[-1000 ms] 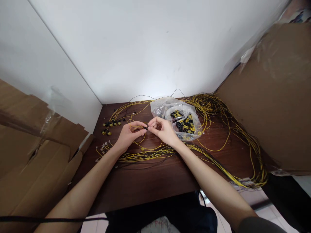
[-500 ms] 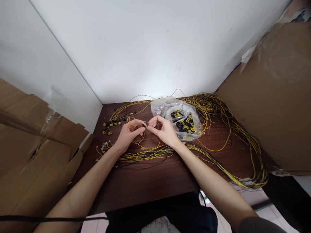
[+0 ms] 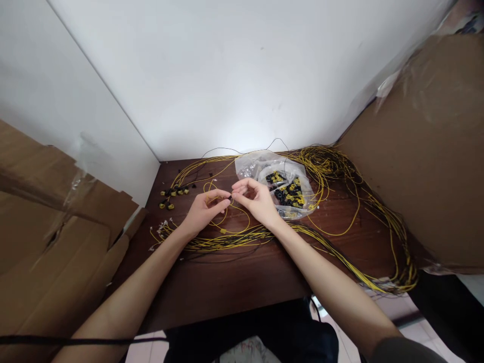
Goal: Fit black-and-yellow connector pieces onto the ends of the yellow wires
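Observation:
My left hand point(image 3: 204, 210) and my right hand point(image 3: 256, 201) meet fingertip to fingertip above the middle of the table. Between them is a small black connector point(image 3: 230, 197), pinched by my left thumb and forefinger. The right thumb and forefinger close on its other end; what they grip there is mostly hidden. A thin yellow wire point(image 3: 247, 214) loops below the hands, and a small yellow piece point(image 3: 223, 231) lies on the table by that loop. Just past my right hand is a clear plastic bag point(image 3: 245, 164) holding several black and yellow connector parts point(image 3: 291, 194).
Wires with black and yellow ends point(image 3: 173, 192) lie at the back left. A long bundle of yellow and black wires point(image 3: 333, 257) crosses the brown table point(image 3: 212, 292), with a coil point(image 3: 321, 159) at the back right. Cardboard point(image 3: 423, 151) stands right, more cardboard point(image 3: 68, 252) left.
My fingertips have shifted slightly right and drawn together around the black connector, which shows less than before. The bag and wire bundles have stayed put.

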Demonstrator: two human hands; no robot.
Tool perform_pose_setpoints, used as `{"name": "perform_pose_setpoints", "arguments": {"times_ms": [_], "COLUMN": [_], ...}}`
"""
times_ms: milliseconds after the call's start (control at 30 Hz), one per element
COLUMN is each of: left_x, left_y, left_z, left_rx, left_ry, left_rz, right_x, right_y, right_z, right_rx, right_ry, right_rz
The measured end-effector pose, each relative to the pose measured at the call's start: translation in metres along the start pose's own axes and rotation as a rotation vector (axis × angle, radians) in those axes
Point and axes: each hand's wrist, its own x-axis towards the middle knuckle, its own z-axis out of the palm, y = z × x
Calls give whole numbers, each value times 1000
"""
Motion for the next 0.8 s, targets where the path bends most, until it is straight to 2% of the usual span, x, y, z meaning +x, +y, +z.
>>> {"name": "perform_pose_setpoints", "arguments": {"times_ms": [300, 567, 633, 800], "left_x": [1, 0, 1, 1], "left_y": [-1, 1, 0, 1], "left_z": [0, 1, 1, 0], "left_rx": [6, -16, -19, 0], "left_ry": [-25, -15, -12, -25], "left_rz": [21, -6, -10, 7], "right_x": [0, 3, 3, 1], "right_y": [-3, -8, -8, -9], "right_z": [-1, -11, -12, -8], "right_rx": [-10, -12, 4, -6], "right_ry": [1, 251, 245, 119], "right_rz": [-6, -28, -26, 12]}}
